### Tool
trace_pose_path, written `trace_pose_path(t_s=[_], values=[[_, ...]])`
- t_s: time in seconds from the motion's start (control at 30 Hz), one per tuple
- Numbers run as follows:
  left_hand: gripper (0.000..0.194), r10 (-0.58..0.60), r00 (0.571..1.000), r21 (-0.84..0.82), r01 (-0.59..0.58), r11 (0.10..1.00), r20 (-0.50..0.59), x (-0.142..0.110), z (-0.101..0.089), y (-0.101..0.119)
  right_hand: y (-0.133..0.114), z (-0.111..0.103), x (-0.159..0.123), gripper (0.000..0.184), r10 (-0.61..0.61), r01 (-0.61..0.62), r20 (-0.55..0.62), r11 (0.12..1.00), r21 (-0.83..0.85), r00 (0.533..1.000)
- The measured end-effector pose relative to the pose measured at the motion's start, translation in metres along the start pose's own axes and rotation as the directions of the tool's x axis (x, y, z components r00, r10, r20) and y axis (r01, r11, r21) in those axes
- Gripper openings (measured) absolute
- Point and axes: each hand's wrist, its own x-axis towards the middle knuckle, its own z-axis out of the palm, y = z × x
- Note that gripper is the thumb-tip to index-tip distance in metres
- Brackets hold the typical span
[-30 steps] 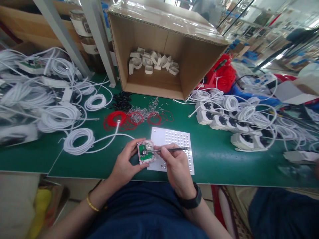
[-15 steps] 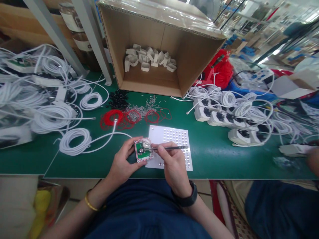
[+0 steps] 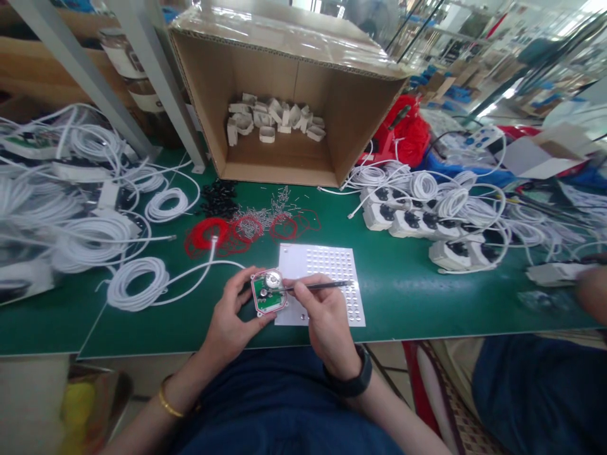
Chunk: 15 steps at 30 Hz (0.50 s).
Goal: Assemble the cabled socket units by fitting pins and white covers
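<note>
Head view: a small housing (image 3: 277, 304) with a green circuit board (image 3: 262, 304) sits in the left hand (image 3: 231, 319).
Thumb and fingers clasp its edges above the green table (image 3: 403, 309), by the left edge of a white sheet (image 3: 291, 260) bearing rows of small silvery pieces. The right hand (image 3: 331, 321) pinches a thin dark tool (image 3: 327, 285), its tip over the board; contact is too small to tell. Leftward lies a coil of white cable (image 3: 115, 294).
</note>
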Motion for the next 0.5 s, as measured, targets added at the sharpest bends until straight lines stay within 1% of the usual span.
trace_pose_path(t_s=[0.07,0.2,0.27,0.33,0.37,0.4,0.47,0.5], values=[[0.068,0.05,0.999,-0.001,-0.05,0.999,-0.01,0.0,0.001,-0.003,0.001,-0.001,0.001,0.014,-0.012,0.012,-0.001,1.0,-0.026,1.0],[0.056,0.173,0.984,0.05,-0.175,0.983,0.037,-0.001,-0.001,-0.006,0.003,-0.001,0.002,0.013,-0.059,0.06,0.018,0.995,-0.082,0.998],[0.048,0.22,0.973,0.145,-0.227,0.963,0.062,-0.001,-0.003,-0.005,0.005,0.002,-0.002,0.013,-0.087,0.089,0.023,0.989,-0.118,0.996],[0.039,0.269,0.961,0.289,-0.276,0.917,0.064,-0.001,-0.007,-0.006,0.005,0.005,-0.008,0.008,-0.172,0.174,0.027,0.964,-0.201,0.985],[0.035,0.292,0.954,0.362,-0.295,0.884,0.063,-0.001,-0.008,-0.007,0.004,0.005,-0.01,0.005,-0.254,0.261,0.058,0.93,-0.258,0.965],[0.032,0.316,0.947,0.424,-0.311,0.85,0.062,0.0,-0.009,-0.008,0.001,0.004,-0.01,0.004,-0.358,0.376,0.116,0.873,-0.31,0.927],[0.03,0.355,0.933,0.501,-0.338,0.797,0.064,0.002,-0.011,-0.012,-0.013,-0.001,-0.001,0.009,-0.549,0.583,0.207,0.714,-0.388,0.81],[0.029,0.37,0.927,0.523,-0.348,0.778,0.066,0.003,-0.011,-0.014,-0.025,-0.003,0.008,0.012,-0.615,0.644,0.22,0.647,-0.409,0.757]])
